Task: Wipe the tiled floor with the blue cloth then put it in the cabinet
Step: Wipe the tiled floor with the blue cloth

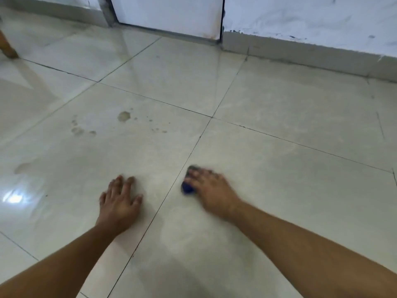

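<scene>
Pressing the blue cloth [188, 187] to the tiled floor [279, 168], right hand [211, 190] fingers flat; left hand [120, 201] spread flat beside; stains [124, 116] ahead, white door [167, 14] beyond.

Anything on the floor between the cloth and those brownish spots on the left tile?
Only the left hand, flat on the tile beside the blue cloth under the right hand. Beyond it, bare tiled floor up to the brownish spots.
</scene>
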